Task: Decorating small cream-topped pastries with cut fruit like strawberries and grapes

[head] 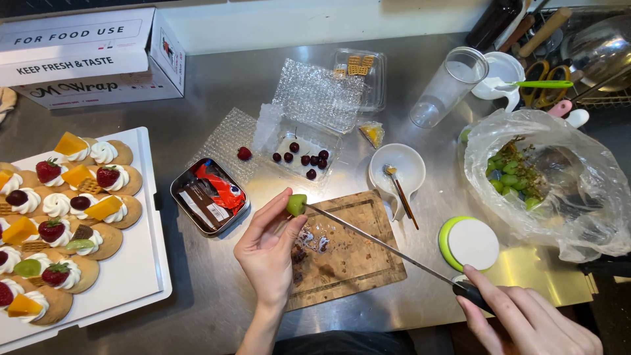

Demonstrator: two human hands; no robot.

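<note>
Fingers [284,205] of the left hand [266,253] pinch a green grape [296,204]; right hand [526,319] seemingly grips a knife [381,242].

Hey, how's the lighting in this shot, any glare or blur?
Head view: bright and mostly sharp; overhead light glares off the steel counter beside the cutting board and on the plastic bag; soft shadows under the left hand; edges bend slightly.
</note>
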